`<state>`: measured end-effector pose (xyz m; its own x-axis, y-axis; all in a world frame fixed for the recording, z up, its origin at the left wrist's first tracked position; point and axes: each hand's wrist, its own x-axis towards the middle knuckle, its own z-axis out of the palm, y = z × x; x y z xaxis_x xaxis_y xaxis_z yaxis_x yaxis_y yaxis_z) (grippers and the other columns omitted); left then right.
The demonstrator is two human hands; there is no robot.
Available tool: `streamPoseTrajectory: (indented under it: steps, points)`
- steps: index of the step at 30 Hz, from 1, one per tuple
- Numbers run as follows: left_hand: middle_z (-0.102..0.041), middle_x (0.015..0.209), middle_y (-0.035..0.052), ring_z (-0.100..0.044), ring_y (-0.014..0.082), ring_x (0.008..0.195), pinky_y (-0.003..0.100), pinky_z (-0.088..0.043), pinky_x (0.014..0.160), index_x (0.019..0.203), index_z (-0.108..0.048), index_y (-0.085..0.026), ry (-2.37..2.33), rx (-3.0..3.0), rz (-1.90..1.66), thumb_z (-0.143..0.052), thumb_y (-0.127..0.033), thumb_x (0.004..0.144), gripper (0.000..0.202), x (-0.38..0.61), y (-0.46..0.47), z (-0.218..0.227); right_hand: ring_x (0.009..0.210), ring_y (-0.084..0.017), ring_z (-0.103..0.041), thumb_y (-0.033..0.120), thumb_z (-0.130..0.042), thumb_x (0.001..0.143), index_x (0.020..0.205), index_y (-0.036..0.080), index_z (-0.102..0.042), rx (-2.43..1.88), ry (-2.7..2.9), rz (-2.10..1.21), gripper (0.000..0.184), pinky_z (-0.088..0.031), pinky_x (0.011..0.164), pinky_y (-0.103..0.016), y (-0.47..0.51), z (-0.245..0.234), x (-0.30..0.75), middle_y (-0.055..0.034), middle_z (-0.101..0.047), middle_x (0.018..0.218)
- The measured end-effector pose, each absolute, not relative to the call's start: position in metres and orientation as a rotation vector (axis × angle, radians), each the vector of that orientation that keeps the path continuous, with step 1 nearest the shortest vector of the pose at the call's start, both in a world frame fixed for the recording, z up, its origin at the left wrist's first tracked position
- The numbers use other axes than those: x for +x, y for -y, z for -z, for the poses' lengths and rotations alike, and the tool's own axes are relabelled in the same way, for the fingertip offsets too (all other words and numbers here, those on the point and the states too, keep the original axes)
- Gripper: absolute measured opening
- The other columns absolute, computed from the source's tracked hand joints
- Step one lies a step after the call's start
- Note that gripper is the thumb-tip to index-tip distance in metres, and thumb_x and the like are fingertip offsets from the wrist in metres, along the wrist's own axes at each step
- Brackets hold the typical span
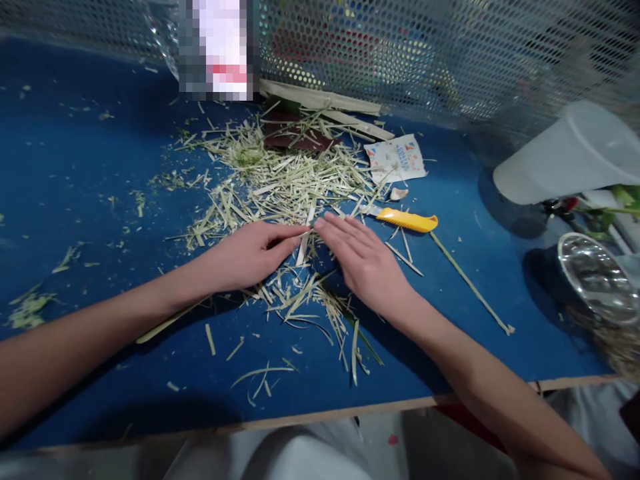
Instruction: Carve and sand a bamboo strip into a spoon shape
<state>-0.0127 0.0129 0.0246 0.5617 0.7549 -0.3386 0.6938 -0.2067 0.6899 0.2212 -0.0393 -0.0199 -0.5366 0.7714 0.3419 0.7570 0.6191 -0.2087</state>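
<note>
The left hand [250,257] lies palm down near the middle of the blue tabletop [85,167], its forearm entering from the lower-left edge; its thumb and forefinger close to a narrow grip on a thin plant strip [312,227], though the strip is barely visible at this size. The right hand [365,267] comes in from the lower-right corner, palm down and angled toward the left hand; its fingers are together and nearly straight, and their fingertips [323,223] meet the left hand's tips at the strip; whether the right grip holds the strip, I cannot tell.

A pile of shredded pale-green plant strips [280,180] spreads behind the hands toward the rear edge; looser strips [310,313] lie beneath and in front of the wrists. A yellow utility knife [407,220] rests just beyond the right fingertips, its blade end toward the pile; a long thin stalk [470,283] runs from near the knife toward the right side. A printed paper packet [397,157] and a dark brown sheet [295,133] lie at the far side of the pile; pale slats [320,97] lean along the rear edge against perforated metal mesh [400,53]. A white plastic cup [565,153] and a steel bowl [597,277] stand at the right edge; the tabletop's front has a wooden edge [320,417].
</note>
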Motion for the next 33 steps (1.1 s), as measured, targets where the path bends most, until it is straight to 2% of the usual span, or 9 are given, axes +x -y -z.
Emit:
streamPoseTrajectory:
  steps: [4, 7, 9, 13, 17, 23, 29, 33]
  points:
    - [-0.066, 0.065, -0.0009, -0.042, 0.0110, 0.048, 0.024, -0.032, 0.052, 0.142, -0.060, -0.020, -1.138, 1.915, -0.081, -0.042, -0.048, 0.096, 0.056, -0.015, -0.012, -0.022, 0.146, -0.020, -0.043, 0.001, -0.038, 0.094, 0.148, 0.016, -0.048, -1.322, 2.373, 0.000, 0.057, -0.035, 0.123, -0.049, 0.040, 0.019, 0.220, -0.0103, -0.058, 0.146]
    - [-0.073, 0.079, 0.0018, -0.048, 0.0117, 0.055, 0.024, -0.036, 0.057, 0.139, -0.063, -0.021, -1.125, 1.931, -0.115, -0.044, -0.049, 0.095, 0.055, -0.014, -0.011, -0.021, 0.147, -0.017, -0.041, 0.000, -0.036, 0.094, 0.148, 0.015, -0.048, -1.216, 2.475, -0.086, 0.058, -0.034, 0.124, -0.044, 0.042, 0.017, 0.216, -0.0085, -0.053, 0.151]
    - [-0.072, 0.075, 0.0019, -0.046, 0.0119, 0.054, 0.025, -0.035, 0.055, 0.139, -0.063, -0.021, -1.141, 1.917, -0.105, -0.043, -0.050, 0.095, 0.056, -0.013, -0.010, -0.023, 0.145, -0.017, -0.044, 0.001, -0.035, 0.094, 0.147, 0.015, -0.049, -1.255, 2.454, -0.070, 0.057, -0.034, 0.124, -0.044, 0.041, 0.017, 0.218, -0.0091, -0.055, 0.149]
    - [-0.062, 0.062, -0.0002, -0.038, 0.0108, 0.047, 0.026, -0.027, 0.048, 0.142, -0.061, -0.019, -1.152, 1.881, -0.065, -0.044, -0.049, 0.095, 0.058, -0.014, -0.009, -0.024, 0.144, -0.021, -0.046, 0.001, -0.036, 0.093, 0.148, 0.016, -0.049, -1.439, 2.348, -0.017, 0.058, -0.037, 0.122, -0.051, 0.035, 0.022, 0.232, -0.0101, -0.059, 0.146]
    - [-0.063, 0.064, -0.0006, -0.040, 0.0107, 0.047, 0.025, -0.026, 0.047, 0.143, -0.059, -0.024, -1.140, 1.870, -0.084, -0.044, -0.052, 0.095, 0.058, -0.018, -0.009, -0.019, 0.144, -0.022, -0.045, 0.001, -0.036, 0.093, 0.148, 0.014, -0.049, -1.409, 2.359, -0.030, 0.058, -0.036, 0.122, -0.050, 0.037, 0.024, 0.237, -0.0114, -0.058, 0.147]
    - [-0.068, 0.067, 0.0003, -0.045, 0.0114, 0.049, 0.025, -0.031, 0.051, 0.143, -0.059, -0.023, -1.139, 1.903, -0.115, -0.044, -0.050, 0.095, 0.057, -0.014, -0.004, -0.022, 0.144, -0.020, -0.046, 0.000, -0.037, 0.092, 0.148, 0.016, -0.049, -1.342, 2.362, -0.051, 0.059, -0.038, 0.122, -0.048, 0.041, 0.018, 0.226, -0.0099, -0.059, 0.146]
    - [-0.077, 0.098, 0.0056, -0.064, 0.0170, 0.074, 0.026, -0.041, 0.065, 0.138, -0.063, -0.023, -1.159, 2.002, -0.125, -0.045, -0.045, 0.095, 0.051, -0.010, 0.003, -0.028, 0.140, -0.022, -0.051, 0.002, -0.040, 0.092, 0.145, 0.017, -0.053, -1.425, 2.351, -0.049, 0.056, -0.041, 0.119, -0.050, 0.041, 0.015, 0.227, -0.0099, -0.063, 0.141]
    - [-0.074, 0.115, 0.0094, -0.066, 0.0216, 0.094, 0.029, -0.045, 0.077, 0.141, -0.058, -0.020, -1.147, 2.027, -0.185, -0.045, -0.046, 0.095, 0.054, -0.010, 0.005, -0.024, 0.143, -0.018, -0.047, 0.000, -0.037, 0.092, 0.147, 0.019, -0.050, -1.286, 2.436, -0.093, 0.060, -0.038, 0.122, -0.045, 0.047, 0.012, 0.219, -0.0074, -0.058, 0.147]
